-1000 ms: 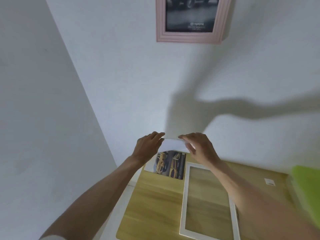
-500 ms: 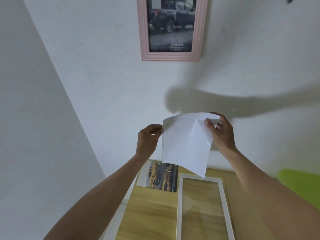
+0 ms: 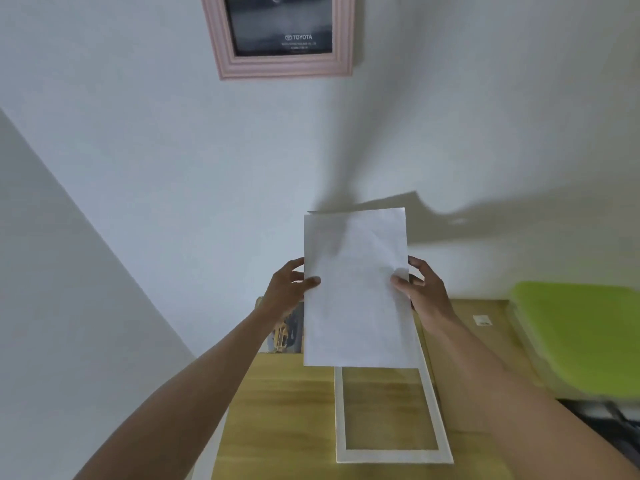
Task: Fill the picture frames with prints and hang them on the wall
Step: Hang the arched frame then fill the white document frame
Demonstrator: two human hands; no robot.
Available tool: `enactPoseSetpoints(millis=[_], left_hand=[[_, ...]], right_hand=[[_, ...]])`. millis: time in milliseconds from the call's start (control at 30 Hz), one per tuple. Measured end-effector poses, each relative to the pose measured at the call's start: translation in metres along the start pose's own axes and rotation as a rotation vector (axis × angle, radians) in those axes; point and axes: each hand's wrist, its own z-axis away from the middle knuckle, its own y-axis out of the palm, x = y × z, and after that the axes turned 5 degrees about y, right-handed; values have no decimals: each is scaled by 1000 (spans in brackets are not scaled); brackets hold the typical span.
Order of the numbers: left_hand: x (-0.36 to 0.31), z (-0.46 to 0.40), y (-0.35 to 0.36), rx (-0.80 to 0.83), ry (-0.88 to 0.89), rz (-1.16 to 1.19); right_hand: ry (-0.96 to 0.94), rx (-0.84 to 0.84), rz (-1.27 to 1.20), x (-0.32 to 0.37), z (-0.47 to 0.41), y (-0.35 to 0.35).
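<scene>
A white sheet of paper (image 3: 356,289) stands upright in the air in front of the wall, its blank side toward me. My left hand (image 3: 287,292) pinches its left edge, thumb on the front. My right hand (image 3: 420,292) pinches its right edge the same way. Below the sheet, a white picture frame (image 3: 341,417) lies flat on the wooden table (image 3: 280,410); its top end is hidden by the paper. A print with a yellow car (image 3: 284,336) lies at the table's back left, mostly covered by my left wrist and the sheet. A pink frame (image 3: 280,69) holding a dark Toyota print hangs on the wall above.
A lime-green flat object (image 3: 575,337) sits at the right of the table, with dark items (image 3: 609,420) in front of it. A small white tag (image 3: 482,320) lies on a brown board near the back. The table stands in a white wall corner.
The sheet has gone from hanging crooked by its top corners to standing upright and straight. Both hands now pinch its side edges lower down. The camera tilted slightly upward.
</scene>
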Motion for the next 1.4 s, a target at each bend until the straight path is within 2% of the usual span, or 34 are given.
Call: enactPoseSetpoints(millis=[267,500,667,867,1067,1400], left_hand=[[51,18,39,30,-103,-50],[98,35,64,60,-142,-269],[121,42,80,83,-186,-517],[137,49,94,61,-209,-647],[145,61,104,59,-198,-900],[155,68,100,114,-199,-1008]], right_hand=[[60,-116,155,-57,17,-29],[166,-31,401,-107,24,-53],[203,-14,565,-132,22,-61],[220,19,712,-146,17,-63],[163,133,1155,-158,21,-67],[154,142,1172,-171,23,-68]])
